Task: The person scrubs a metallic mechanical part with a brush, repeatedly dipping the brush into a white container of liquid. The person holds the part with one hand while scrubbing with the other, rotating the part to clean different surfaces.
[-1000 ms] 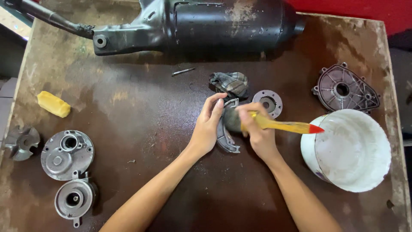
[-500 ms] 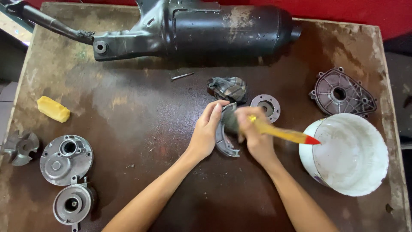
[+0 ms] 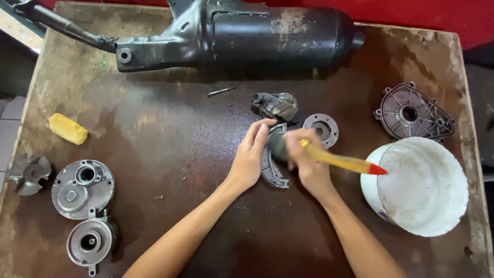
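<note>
Head view: at the centre of the worn brown wooden table (image 3: 170, 128), the left hand (image 3: 249, 157) steadies a curved grey metal brake shoe (image 3: 271, 167), its fingers stretched long and close together against the shoe's outer edge. The right hand (image 3: 307, 164), just at three o'clock of the shoe, has its fingers curled tight around a yellow-handled paintbrush with a red tip (image 3: 342, 162); the dark bristle end presses on the shoe's upper part, and the handle points toward four o'clock, its red tip over the rim of a white plastic bucket (image 3: 422, 188).

At twelve o'clock of the hands lies a crumpled checked rag (image 3: 276, 106), and just beside it at one o'clock a small round grey metal flange (image 3: 321, 129). Farther toward two o'clock sits a ribbed grey metal cover plate (image 3: 413, 113). Along the far edge stretches a long black exhaust muffler (image 3: 242, 33), with a thin dark bolt (image 3: 221, 91) just below it.

Toward nine o'clock lie a yellow sponge block (image 3: 68, 128), two round grey metal housings (image 3: 83, 189) and (image 3: 91, 241), and a small grey finned impeller (image 3: 29, 174) at the table's edge.
</note>
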